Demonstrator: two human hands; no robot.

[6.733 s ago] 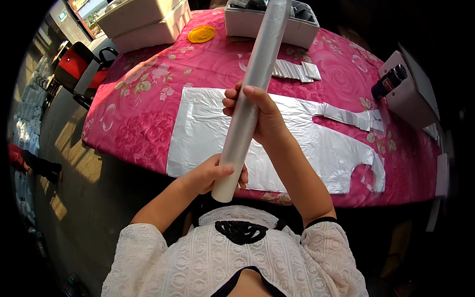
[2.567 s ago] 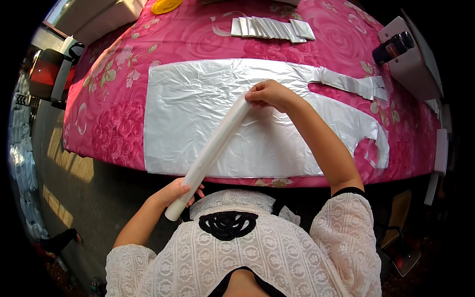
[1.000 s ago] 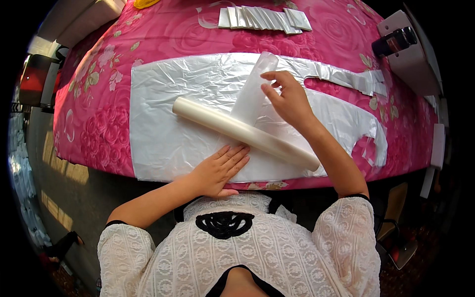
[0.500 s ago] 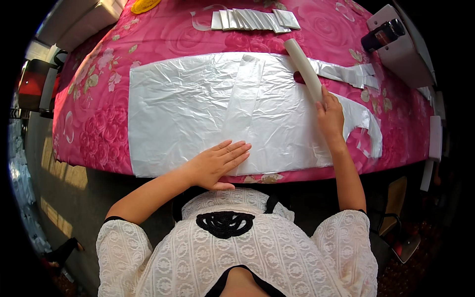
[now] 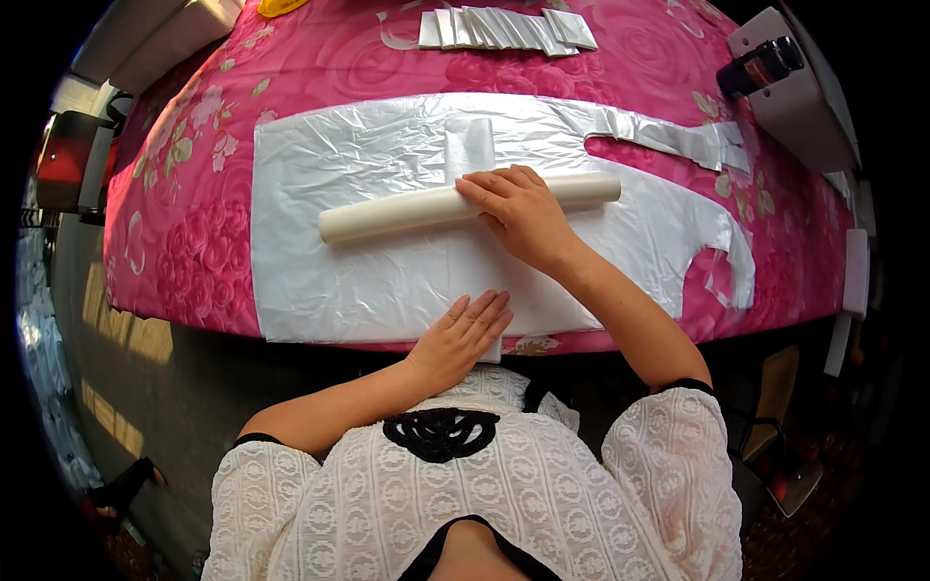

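A shiny white plastic apron (image 5: 300,276) lies spread sideways on the table, its neck and strap cut-outs toward the right. Across its middle runs a narrow folded plastic strip (image 5: 469,145), whose near end pokes past the table's front edge. A long white tube (image 5: 387,213) rests crosswise over apron and strip, tilted slightly up to the right. My right hand (image 5: 523,218) curls over the tube's middle, gripping it from above. Below it, my left hand (image 5: 460,334) presses flat on the strip and apron by the front edge, fingers stretched out and holding nothing.
A pink floral cloth (image 5: 194,261) covers the table. Several folded white plastic packets (image 5: 504,31) overlap in a row at the back. A dark bottle (image 5: 760,68) is by a white box (image 5: 804,107) at the back right. Something yellow (image 5: 281,7) sits at the far left.
The tube has swung from the apron's right side to lie across its middle, carried by my right hand. The strip has straightened and shifted nearer me. My left hand has slid slightly right.
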